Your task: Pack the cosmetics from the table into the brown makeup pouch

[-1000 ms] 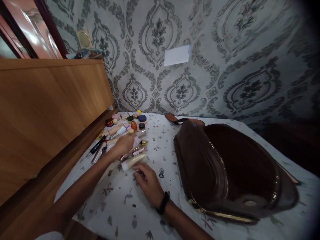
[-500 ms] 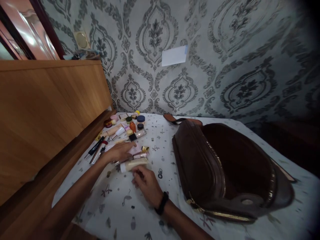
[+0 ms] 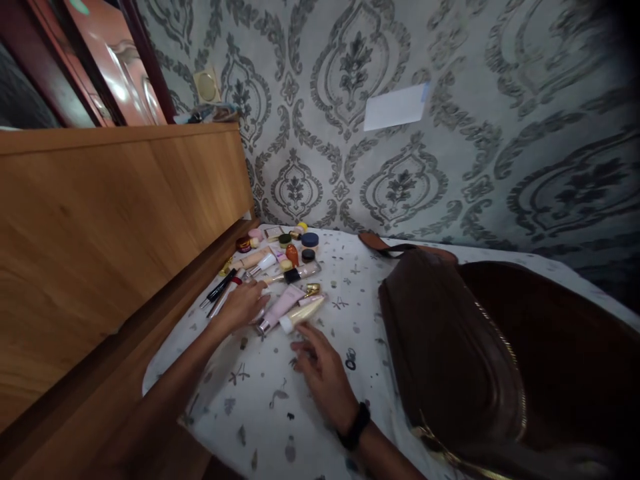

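My left hand (image 3: 242, 307) is open over the left part of a group of cosmetics, just left of a pink squeeze tube (image 3: 284, 307). What lies under its fingers is partly hidden. A cream-coloured tube with a white cap (image 3: 303, 315) lies slanted beside the pink one. My right hand (image 3: 325, 373), wearing a black wristband, has its fingers apart, and a fingertip is at the lower edge of the cream tube. A gold-coloured small item (image 3: 312, 289) lies behind the tubes. Near my left hand are a foundation bottle with a black cap (image 3: 303, 271) and a dark slim tube (image 3: 220, 288).
A large brown bag (image 3: 445, 360) stands unzipped at the right, its strap (image 3: 377, 245) behind it. Several jars, one with a blue lid (image 3: 310, 239), sit towards the wall. A wooden cabinet (image 3: 125, 233) borders the patterned white cloth (image 3: 270, 413) on the left.
My left hand has moved off the pink tube, which now shows fully. My right hand has drawn slightly back from the cream tube, fingers spreading. The view has turned left.
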`<state>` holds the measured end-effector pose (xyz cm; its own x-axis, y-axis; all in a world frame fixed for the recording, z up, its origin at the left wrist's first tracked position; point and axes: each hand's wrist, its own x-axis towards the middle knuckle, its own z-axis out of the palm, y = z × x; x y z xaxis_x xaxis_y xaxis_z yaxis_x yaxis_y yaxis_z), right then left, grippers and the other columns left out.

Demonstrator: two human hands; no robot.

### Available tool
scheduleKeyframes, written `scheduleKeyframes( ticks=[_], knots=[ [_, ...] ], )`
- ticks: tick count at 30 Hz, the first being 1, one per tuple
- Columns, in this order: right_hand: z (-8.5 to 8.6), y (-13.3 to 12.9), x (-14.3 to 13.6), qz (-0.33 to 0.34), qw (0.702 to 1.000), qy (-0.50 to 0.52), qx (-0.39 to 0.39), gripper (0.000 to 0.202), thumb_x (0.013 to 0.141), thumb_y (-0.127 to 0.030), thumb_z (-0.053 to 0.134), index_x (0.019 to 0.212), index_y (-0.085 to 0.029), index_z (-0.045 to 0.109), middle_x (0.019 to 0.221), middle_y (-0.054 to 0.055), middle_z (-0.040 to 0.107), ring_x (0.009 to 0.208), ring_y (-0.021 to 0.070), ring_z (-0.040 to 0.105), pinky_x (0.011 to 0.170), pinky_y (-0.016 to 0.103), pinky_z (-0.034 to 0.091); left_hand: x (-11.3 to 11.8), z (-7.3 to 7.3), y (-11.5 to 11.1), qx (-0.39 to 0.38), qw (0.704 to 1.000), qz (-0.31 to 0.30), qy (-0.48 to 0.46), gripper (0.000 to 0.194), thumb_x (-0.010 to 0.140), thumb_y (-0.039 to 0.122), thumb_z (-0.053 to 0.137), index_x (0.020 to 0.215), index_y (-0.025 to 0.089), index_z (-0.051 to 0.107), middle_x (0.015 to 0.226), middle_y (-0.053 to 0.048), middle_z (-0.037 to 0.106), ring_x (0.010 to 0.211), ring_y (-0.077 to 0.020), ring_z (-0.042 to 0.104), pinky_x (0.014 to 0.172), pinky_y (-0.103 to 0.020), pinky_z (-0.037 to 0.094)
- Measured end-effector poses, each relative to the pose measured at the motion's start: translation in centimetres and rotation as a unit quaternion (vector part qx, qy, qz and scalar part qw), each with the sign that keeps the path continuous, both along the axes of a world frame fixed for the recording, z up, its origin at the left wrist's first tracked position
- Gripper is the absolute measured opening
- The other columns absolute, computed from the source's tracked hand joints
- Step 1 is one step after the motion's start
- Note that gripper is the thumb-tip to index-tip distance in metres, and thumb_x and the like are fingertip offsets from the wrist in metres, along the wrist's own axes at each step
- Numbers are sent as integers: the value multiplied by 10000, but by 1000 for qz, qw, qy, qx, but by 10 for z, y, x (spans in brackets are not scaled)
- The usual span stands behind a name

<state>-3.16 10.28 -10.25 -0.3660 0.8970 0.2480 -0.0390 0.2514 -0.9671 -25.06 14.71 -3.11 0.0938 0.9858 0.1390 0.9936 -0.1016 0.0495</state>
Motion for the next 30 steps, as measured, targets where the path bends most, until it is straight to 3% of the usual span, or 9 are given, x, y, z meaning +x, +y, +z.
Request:
scheduleKeyframes(
  ticks=[3,6,10,16,18,21,24,26,30],
  knots=[
    [2,0,1,-3,1000,1,-16,394,850,-224,487,1231,-208,584,1457,151,406,928,193,666,669,321,617,-23,-1,-8,38,996,-18,-84,296,980,323,373,1095,200,616,1062,-81,683,995,-214,614,879,-330,467],
    [7,-1,2,-4,1000,-11,-19,325,869,-253,491,1166,-205,614,1386,150,451,922,199,660,670,323,619,-46,-1,-13,91,990,47,-93,319,969,337,368,1048,205,646,1095,-99,668,1065,-259,577,918,-387,443],
    [13,-1,2,-6,1000,-26,-13,257,892,-281,471,1070,-185,631,1232,149,504,896,207,655,648,331,615,-75,-3,-20,8,987,143,-72,362,897,412,487,1180,210,588,1219,-103,604,1094,-288,570,867,-386,454],
    [13,-1,1,-8,999,-35,-8,220,890,-263,467,998,-187,643,1188,133,508,858,197,649,632,325,606,-97,-5,-35,-66,981,170,-61,339,849,438,512,1098,218,579,1072,-63,613,928,-229,615,769,-321,456],
    [12,-1,0,-10,999,-33,-4,218,886,-248,463,991,-189,644,1173,127,513,844,192,643,626,321,602,-96,-3,-37,-67,982,168,-43,355,862,474,498,1084,210,581,1063,-74,609,943,-237,602,792,-333,457],
    [11,-1,0,-14,999,-30,4,214,884,-229,455,982,-197,643,1106,109,533,833,188,635,627,310,595,-84,2,-34,-10,989,145,-9,379,903,485,449,1112,200,586,1130,-111,594,1047,-277,553,868,-388,450],
    [11,-1,1,-19,999,-31,6,219,884,-218,444,985,-208,638,1049,96,545,818,187,633,632,307,589,-61,2,-23,43,997,44,-44,364,942,419,404,1154,182,581,1242,-135,568,1155,-282,508,968,-429,425],
    [10,-1,2,-21,999,-33,8,222,884,-215,439,989,-211,635,1045,97,550,815,191,634,631,312,587,-45,-4,-15,40,995,-24,-88,370,950,398,400,1188,176,574,1278,-140,566,1198,-273,499,1030,-444,399],
    [9,-1,2,-20,999,-30,1,216,871,-201,445,1003,-215,615,1032,92,579,823,196,643,624,306,585,-22,-23,-3,8,986,-80,-145,433,944,417,422,1274,164,543,1374,-150,531,1316,-285,433,1115,-475,332]
  ],
)
